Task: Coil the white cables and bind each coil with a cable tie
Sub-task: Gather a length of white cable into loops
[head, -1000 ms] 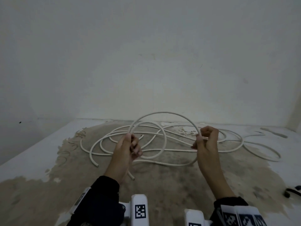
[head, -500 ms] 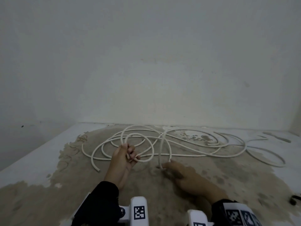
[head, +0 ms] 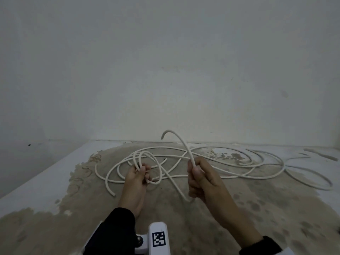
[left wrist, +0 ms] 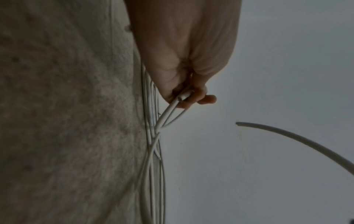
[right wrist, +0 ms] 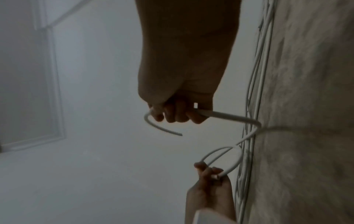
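Observation:
Loose white cables (head: 230,159) lie tangled across the stained floor (head: 184,218). My left hand (head: 140,172) grips a few small loops of white cable (head: 145,157) just above the floor; the left wrist view shows the cable strands (left wrist: 168,110) running out of its curled fingers (left wrist: 191,100). My right hand (head: 196,173) is fisted round a free cable end (head: 176,138) that arcs up and curls over. In the right wrist view the cable (right wrist: 226,116) passes through the curled fingers (right wrist: 176,115) and loops toward the left hand (right wrist: 210,174). No cable tie is in view.
A plain white wall (head: 165,70) rises just behind the cables. Another cut cable end (head: 112,194) lies on the floor left of my left arm. A dark object (head: 338,231) shows at the right edge. White marker blocks (head: 159,238) sit at my wrists.
My right hand has risen from the floor near the loops, now gripping a free cable end that sticks upward. The left hand keeps holding its loops in about the same place.

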